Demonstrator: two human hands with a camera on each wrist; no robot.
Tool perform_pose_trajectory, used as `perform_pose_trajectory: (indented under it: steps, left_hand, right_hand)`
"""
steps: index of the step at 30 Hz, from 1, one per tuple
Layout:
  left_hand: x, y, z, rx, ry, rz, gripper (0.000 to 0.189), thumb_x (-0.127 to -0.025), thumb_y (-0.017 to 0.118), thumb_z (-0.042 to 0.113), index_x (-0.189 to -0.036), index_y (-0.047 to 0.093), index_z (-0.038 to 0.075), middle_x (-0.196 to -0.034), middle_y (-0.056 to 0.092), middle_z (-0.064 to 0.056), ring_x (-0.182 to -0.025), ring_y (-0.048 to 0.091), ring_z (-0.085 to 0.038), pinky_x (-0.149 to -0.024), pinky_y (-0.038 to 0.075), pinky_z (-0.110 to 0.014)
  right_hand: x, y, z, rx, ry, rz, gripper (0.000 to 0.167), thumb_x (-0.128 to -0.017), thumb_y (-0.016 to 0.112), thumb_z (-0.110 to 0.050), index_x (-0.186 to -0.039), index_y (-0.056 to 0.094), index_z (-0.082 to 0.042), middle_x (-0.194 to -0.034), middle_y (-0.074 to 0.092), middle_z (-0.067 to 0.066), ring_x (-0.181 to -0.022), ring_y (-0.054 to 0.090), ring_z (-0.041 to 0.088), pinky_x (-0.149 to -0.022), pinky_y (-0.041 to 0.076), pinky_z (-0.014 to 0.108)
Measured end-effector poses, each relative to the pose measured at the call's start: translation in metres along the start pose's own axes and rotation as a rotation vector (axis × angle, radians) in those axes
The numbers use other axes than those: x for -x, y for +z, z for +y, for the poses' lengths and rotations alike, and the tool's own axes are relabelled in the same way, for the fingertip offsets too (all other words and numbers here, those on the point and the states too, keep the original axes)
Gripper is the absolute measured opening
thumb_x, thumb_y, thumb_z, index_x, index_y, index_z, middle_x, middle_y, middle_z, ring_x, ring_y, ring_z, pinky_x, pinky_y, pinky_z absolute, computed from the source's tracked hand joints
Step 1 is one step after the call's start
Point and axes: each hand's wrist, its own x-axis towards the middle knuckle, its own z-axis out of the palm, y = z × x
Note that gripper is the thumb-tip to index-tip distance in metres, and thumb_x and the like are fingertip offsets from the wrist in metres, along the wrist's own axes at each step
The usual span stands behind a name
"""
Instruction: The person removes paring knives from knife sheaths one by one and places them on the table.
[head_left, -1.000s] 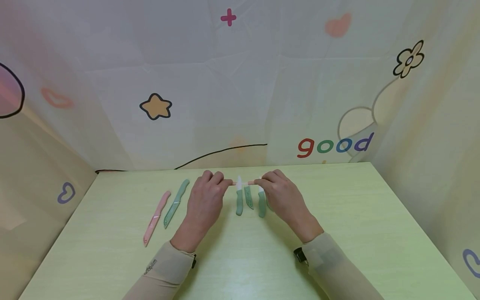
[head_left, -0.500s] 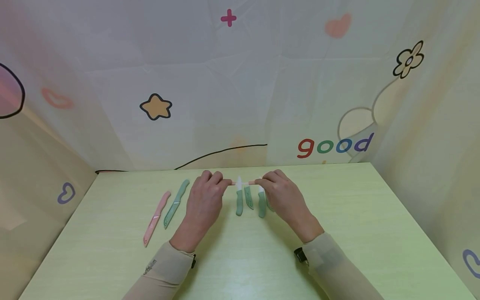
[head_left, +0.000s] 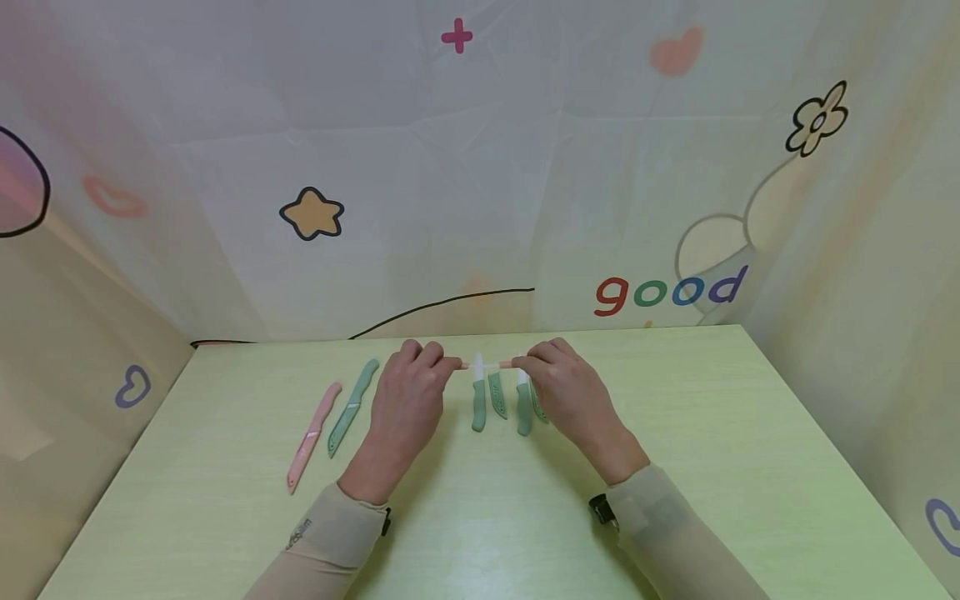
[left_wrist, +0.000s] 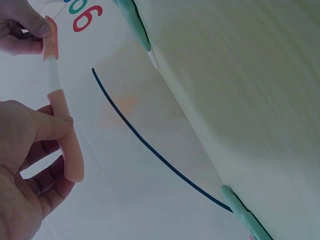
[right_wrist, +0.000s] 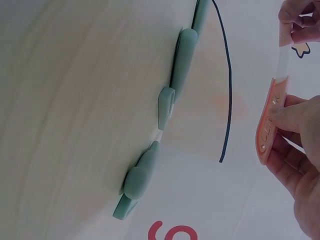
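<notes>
My left hand (head_left: 408, 400) pinches the peach handle (left_wrist: 73, 145) of a small knife between thumb and fingers. Opposite it, my right hand (head_left: 573, 400) grips the peach sheath (right_wrist: 270, 125), which bears raised lettering. A stretch of white blade (left_wrist: 54, 75) shows between handle and sheath; its tip is hidden inside the sheath. The knife is held level above the table. Below lie two unsheathed green knives (head_left: 479, 407) with white blades, and beside them two green sheaths (head_left: 497, 397), one partly covered by my right hand.
On the left of the pale table (head_left: 187, 500) lie a sheathed pink knife (head_left: 312, 437) and a sheathed green knife (head_left: 352, 408), both slanted. A printed curtain (head_left: 480, 167) hangs behind the table and along its sides.
My hands have drawn very slightly apart, the left one to the left and the right one to the right. The knives on the table have not moved.
</notes>
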Motion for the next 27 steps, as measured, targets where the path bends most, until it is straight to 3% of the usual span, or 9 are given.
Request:
perform_pose_trajectory:
  steps: [27]
  left_hand:
    - [0.0001, 0.0003, -0.0029, 0.003, -0.014, 0.010, 0.030, -0.090, 0.076, -0.010, -0.107, 0.085, 0.013, -0.090, 0.065, -0.005, -0.080, 0.052, -0.026, -0.065, 0.047, -0.035]
  right_hand:
    - [-0.0003, 0.0002, 0.0048, 0.025, -0.009, 0.020, 0.034, -0.084, 0.084, 0.010, -0.112, 0.083, -0.010, -0.100, 0.074, 0.005, -0.098, 0.064, 0.024, -0.084, 0.061, 0.033]
